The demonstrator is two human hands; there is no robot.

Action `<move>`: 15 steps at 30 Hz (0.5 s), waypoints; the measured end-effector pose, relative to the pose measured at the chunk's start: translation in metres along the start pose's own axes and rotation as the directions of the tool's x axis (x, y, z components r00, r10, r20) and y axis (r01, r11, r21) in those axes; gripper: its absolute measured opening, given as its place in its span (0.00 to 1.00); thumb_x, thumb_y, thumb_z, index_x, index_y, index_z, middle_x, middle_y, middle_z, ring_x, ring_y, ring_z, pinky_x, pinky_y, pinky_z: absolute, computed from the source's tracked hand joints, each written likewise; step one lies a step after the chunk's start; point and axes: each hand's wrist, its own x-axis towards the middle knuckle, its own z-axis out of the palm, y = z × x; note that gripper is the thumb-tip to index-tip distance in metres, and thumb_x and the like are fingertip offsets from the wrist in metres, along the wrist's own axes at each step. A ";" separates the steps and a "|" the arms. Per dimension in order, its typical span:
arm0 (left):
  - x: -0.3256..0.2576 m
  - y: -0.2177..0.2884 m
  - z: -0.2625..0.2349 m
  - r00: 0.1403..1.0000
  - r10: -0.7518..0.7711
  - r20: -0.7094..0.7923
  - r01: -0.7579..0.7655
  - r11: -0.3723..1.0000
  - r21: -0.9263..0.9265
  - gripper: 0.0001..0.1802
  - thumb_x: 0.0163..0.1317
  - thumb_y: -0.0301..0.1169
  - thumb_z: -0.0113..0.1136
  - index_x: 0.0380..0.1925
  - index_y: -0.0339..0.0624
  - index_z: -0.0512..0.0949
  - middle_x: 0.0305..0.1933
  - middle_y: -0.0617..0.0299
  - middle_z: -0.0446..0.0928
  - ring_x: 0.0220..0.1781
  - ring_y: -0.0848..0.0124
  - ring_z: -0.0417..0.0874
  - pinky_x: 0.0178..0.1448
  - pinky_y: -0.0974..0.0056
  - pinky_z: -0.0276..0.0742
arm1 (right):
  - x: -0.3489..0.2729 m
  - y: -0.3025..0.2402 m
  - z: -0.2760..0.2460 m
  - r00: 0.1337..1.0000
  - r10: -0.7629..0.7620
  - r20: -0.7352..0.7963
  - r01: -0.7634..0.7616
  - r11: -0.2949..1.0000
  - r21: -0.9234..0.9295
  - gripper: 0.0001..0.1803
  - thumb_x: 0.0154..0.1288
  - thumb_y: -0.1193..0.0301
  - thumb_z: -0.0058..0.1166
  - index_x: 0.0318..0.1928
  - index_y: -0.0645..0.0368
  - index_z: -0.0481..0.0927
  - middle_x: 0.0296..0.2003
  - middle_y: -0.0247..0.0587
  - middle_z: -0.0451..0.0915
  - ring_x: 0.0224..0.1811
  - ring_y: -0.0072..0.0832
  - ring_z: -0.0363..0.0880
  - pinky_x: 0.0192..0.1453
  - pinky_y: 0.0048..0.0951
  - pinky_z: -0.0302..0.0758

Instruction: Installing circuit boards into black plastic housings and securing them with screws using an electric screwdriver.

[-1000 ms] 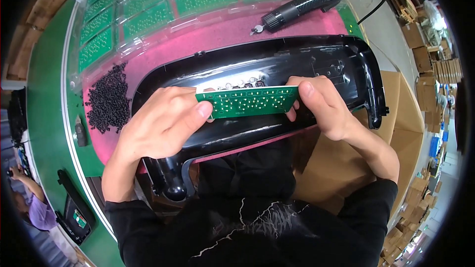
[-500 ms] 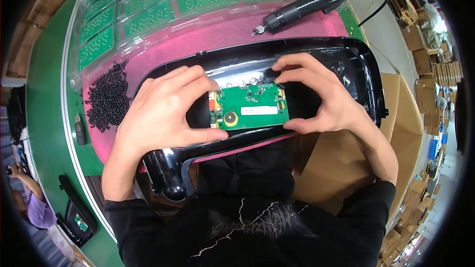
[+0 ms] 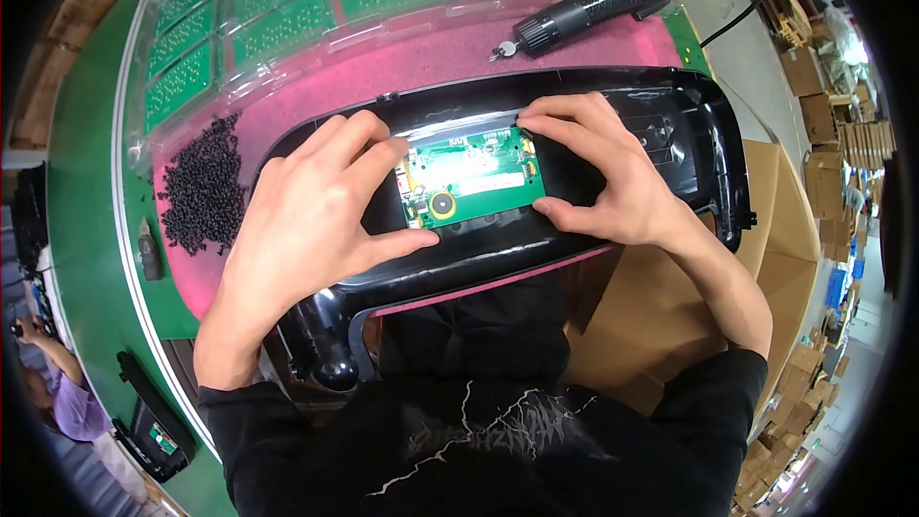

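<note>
A green circuit board (image 3: 493, 203) with a white label strip and a round component lies within the long black plastic housing (image 3: 450, 273), glare covering its upper part. At its left end, my left hand (image 3: 311, 206) has fingertips on the far corner and the thumb by the near corner. My right hand (image 3: 613, 168) grips the right end, fingers at the far corner and thumb at the near one. Whether the board rests on the housing floor or just above it, I cannot tell.
A pink mat (image 3: 440, 62) carries a heap of small black screws (image 3: 203, 187) and a black electric screwdriver (image 3: 598, 10). Clear trays of green boards (image 3: 287, 29) stand behind. An open cardboard box (image 3: 661, 311) is at right. Another person's purple sleeve (image 3: 81, 407) shows far left.
Both hands have moved the board slightly away from me and left, deeper into the housing. Its tilt has changed, and bright glare now covers its upper part.
</note>
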 end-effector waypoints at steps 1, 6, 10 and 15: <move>0.000 0.001 0.000 1.000 -0.007 0.003 0.007 1.000 0.014 0.37 0.34 0.46 0.80 0.46 0.38 0.81 0.46 0.56 0.77 0.47 0.54 0.82 0.47 0.54 0.80 | 0.000 0.000 0.000 1.000 -0.007 0.000 0.007 1.000 -0.004 0.35 0.47 0.70 0.71 0.59 0.64 0.76 0.58 0.48 0.74 0.57 0.44 0.72 0.65 0.41 0.66; -0.002 0.003 -0.001 1.000 -0.002 -0.006 0.002 0.999 0.033 0.37 0.35 0.46 0.80 0.46 0.38 0.81 0.46 0.57 0.77 0.47 0.55 0.82 0.46 0.54 0.80 | 0.000 -0.001 -0.001 1.000 -0.021 -0.001 0.021 1.000 -0.018 0.35 0.47 0.71 0.71 0.59 0.64 0.75 0.58 0.48 0.73 0.57 0.45 0.72 0.66 0.41 0.66; -0.001 0.002 -0.001 1.000 -0.002 0.006 0.002 0.999 0.042 0.37 0.35 0.47 0.80 0.46 0.38 0.81 0.46 0.57 0.77 0.46 0.56 0.82 0.45 0.55 0.80 | 0.001 0.000 -0.001 1.000 -0.020 0.005 0.020 1.000 -0.015 0.36 0.46 0.71 0.71 0.59 0.64 0.75 0.58 0.48 0.73 0.57 0.45 0.72 0.66 0.41 0.66; -0.002 0.005 0.002 1.000 -0.006 0.000 0.006 0.998 0.061 0.37 0.35 0.47 0.80 0.46 0.38 0.81 0.45 0.58 0.77 0.46 0.57 0.82 0.43 0.56 0.80 | -0.001 0.000 -0.001 1.000 -0.016 0.009 0.017 1.000 -0.023 0.36 0.46 0.71 0.71 0.59 0.64 0.75 0.58 0.48 0.73 0.57 0.45 0.72 0.65 0.41 0.66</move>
